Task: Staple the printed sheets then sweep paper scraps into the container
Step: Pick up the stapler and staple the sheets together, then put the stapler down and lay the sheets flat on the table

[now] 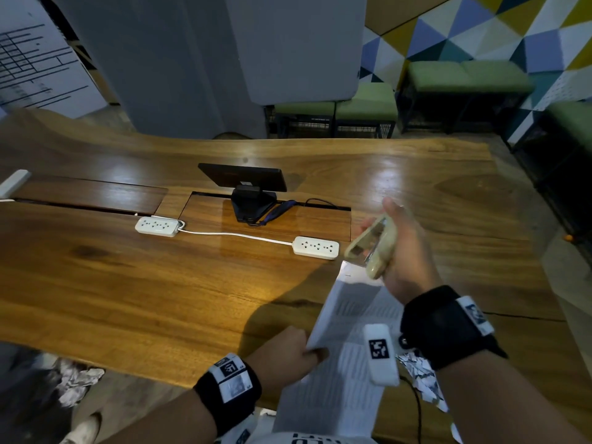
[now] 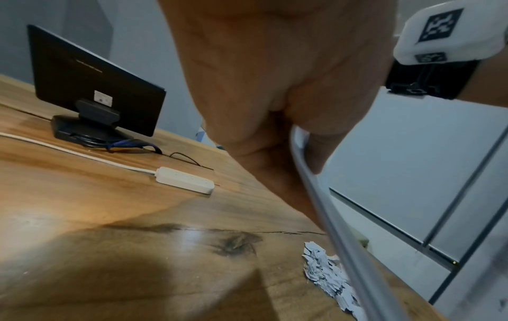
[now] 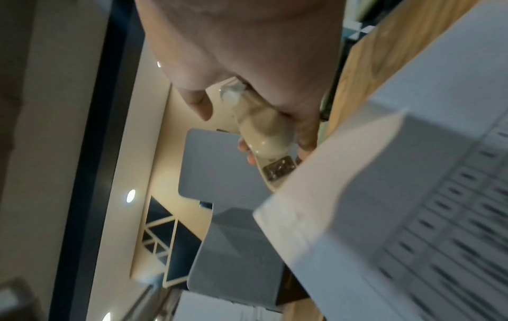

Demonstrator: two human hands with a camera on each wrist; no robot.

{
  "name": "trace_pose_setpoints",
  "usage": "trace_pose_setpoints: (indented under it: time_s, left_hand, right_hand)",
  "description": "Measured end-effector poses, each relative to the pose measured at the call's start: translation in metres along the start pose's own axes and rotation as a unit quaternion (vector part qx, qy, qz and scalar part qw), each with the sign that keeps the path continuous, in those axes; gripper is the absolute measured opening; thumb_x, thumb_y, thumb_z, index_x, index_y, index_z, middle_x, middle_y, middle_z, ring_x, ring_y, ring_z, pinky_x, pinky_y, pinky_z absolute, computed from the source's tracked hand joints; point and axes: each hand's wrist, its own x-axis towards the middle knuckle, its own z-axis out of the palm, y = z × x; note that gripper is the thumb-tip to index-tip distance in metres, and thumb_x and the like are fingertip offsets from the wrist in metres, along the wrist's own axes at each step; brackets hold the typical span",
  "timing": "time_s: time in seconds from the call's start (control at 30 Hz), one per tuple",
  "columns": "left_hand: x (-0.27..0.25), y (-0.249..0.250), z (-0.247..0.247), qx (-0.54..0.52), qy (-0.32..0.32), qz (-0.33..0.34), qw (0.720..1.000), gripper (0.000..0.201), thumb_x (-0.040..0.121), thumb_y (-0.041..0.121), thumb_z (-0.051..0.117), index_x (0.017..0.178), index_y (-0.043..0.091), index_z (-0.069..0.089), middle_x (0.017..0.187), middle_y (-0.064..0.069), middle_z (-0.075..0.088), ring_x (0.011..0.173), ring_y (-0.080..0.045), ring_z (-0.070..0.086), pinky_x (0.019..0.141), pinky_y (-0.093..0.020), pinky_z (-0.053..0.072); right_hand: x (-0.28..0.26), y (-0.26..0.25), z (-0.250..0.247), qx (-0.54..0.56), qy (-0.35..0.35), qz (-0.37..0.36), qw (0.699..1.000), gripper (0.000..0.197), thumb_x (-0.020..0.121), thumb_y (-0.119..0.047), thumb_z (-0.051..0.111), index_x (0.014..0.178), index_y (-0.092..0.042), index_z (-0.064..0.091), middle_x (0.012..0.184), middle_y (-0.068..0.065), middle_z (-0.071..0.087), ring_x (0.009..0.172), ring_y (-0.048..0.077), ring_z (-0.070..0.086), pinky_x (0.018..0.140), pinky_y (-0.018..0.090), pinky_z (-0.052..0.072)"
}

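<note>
My left hand [image 1: 290, 350] pinches the near edge of the printed sheets [image 1: 349, 331], which lift off the wooden table [image 1: 160, 283] and tilt toward one o'clock, grey text blocks showing. My right hand [image 1: 403, 251], wrist cocked and knuckles away from me, wraps the cream stapler [image 1: 371, 248], its mouth parted over the sheets' far corner. Torn paper scraps [image 1: 423, 376] lie heaped on the table at about four o'clock from the sheets, under my right forearm.
</note>
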Motion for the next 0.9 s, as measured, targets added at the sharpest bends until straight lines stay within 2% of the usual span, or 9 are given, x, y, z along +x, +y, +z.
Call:
trace_pose_setpoints:
  time_s: [0.1, 0.2, 0.27, 0.33, 0.47, 0.53, 0.6, 0.73, 0.9]
  left_hand:
    - [0.006, -0.017, -0.002, -0.031, -0.035, -0.02, 0.999, 0.076, 0.084, 0.083, 0.059, 0.117, 0.017, 0.076, 0.103, 0.002, 0.082, 0.092, -0.011, 0.08, 0.083, -0.048, 0.068]
    - [0.007, -0.022, -0.012, -0.096, -0.057, -0.037, 0.993, 0.069, 0.081, 0.074, 0.07, 0.124, 0.021, 0.075, 0.114, 0.003, 0.082, 0.104, -0.009, 0.079, 0.095, -0.048, 0.066]
    - [0.008, -0.023, -0.022, -0.152, -0.079, -0.05, 0.984, 0.058, 0.083, 0.065, 0.075, 0.124, 0.024, 0.076, 0.118, 0.002, 0.082, 0.11, -0.013, 0.079, 0.1, -0.051, 0.063]
    - [0.007, -0.027, -0.034, -0.193, -0.097, -0.058, 0.975, 0.05, 0.087, 0.058, 0.078, 0.126, 0.027, 0.075, 0.123, 0.001, 0.081, 0.115, -0.017, 0.078, 0.103, -0.053, 0.061]
    - [0.006, -0.04, -0.057, -0.234, -0.112, -0.063, 0.964, 0.037, 0.098, 0.041, 0.077, 0.132, 0.03, 0.071, 0.13, 0.005, 0.078, 0.119, -0.014, 0.075, 0.106, -0.049, 0.06]
    - [0.006, -0.049, -0.065, -0.242, -0.106, -0.078, 0.961, 0.037, 0.099, 0.037, 0.077, 0.135, 0.03, 0.07, 0.132, 0.004, 0.077, 0.12, -0.014, 0.075, 0.107, -0.049, 0.06]
    - [0.008, -0.056, -0.07, -0.238, -0.098, -0.095, 0.962, 0.041, 0.098, 0.038, 0.077, 0.137, 0.027, 0.069, 0.133, 0.004, 0.077, 0.122, -0.015, 0.074, 0.109, -0.051, 0.058]
    - [0.007, -0.067, -0.078, -0.221, -0.106, -0.112, 0.963, 0.041, 0.101, 0.034, 0.075, 0.141, 0.026, 0.066, 0.135, 0.005, 0.076, 0.123, -0.011, 0.073, 0.108, -0.045, 0.06]
    - [0.011, -0.077, -0.084, -0.229, -0.105, -0.129, 0.959, 0.042, 0.101, 0.033, 0.075, 0.141, 0.025, 0.066, 0.135, 0.006, 0.075, 0.123, -0.011, 0.073, 0.108, -0.043, 0.059]
  right_hand:
    - [0.022, -0.016, -0.023, 0.134, 0.047, 0.037, 0.989, 0.019, 0.085, -0.024, 0.056, 0.089, -0.007, 0.062, 0.101, 0.014, 0.062, 0.092, 0.027, 0.064, 0.082, 0.039, 0.055]
    - [0.049, -0.017, -0.058, 0.18, 0.069, 0.055, 0.98, 0.008, 0.084, -0.01, 0.041, 0.089, -0.008, 0.048, 0.109, 0.018, 0.055, 0.097, 0.035, 0.06, 0.094, 0.058, 0.049]
    - [0.072, -0.003, -0.079, 0.119, 0.062, 0.083, 0.988, 0.008, 0.083, -0.004, 0.04, 0.081, -0.011, 0.042, 0.091, 0.015, 0.047, 0.08, 0.034, 0.056, 0.085, 0.061, 0.053]
    - [0.089, 0.017, -0.093, 0.04, 0.082, 0.111, 0.99, 0.013, 0.088, 0.0, 0.046, 0.081, -0.011, 0.044, 0.085, 0.011, 0.04, 0.073, 0.03, 0.047, 0.073, 0.054, 0.056]
    - [0.116, 0.072, -0.109, -0.121, 0.128, 0.12, 0.977, 0.013, 0.095, 0.0, 0.057, 0.083, -0.004, 0.055, 0.083, 0.017, 0.048, 0.069, 0.03, 0.051, 0.059, 0.04, 0.054]
    - [0.134, 0.098, -0.115, -0.175, 0.15, 0.117, 0.966, 0.008, 0.096, -0.006, 0.063, 0.097, 0.002, 0.066, 0.093, 0.02, 0.061, 0.079, 0.032, 0.061, 0.069, 0.042, 0.058]
    - [0.157, 0.119, -0.12, -0.235, 0.171, 0.112, 0.95, 0.026, 0.098, -0.013, 0.064, 0.119, 0.001, 0.067, 0.108, 0.02, 0.069, 0.092, 0.036, 0.067, 0.079, 0.047, 0.059]
    - [0.188, 0.144, -0.116, -0.387, 0.186, 0.061, 0.901, 0.024, 0.099, -0.029, 0.057, 0.099, -0.009, 0.069, 0.1, 0.021, 0.071, 0.089, 0.037, 0.067, 0.08, 0.047, 0.058]
    - [0.218, 0.157, -0.111, -0.442, 0.19, 0.083, 0.873, 0.037, 0.1, -0.032, 0.054, 0.126, -0.009, 0.068, 0.115, 0.022, 0.07, 0.1, 0.04, 0.065, 0.085, 0.043, 0.051]
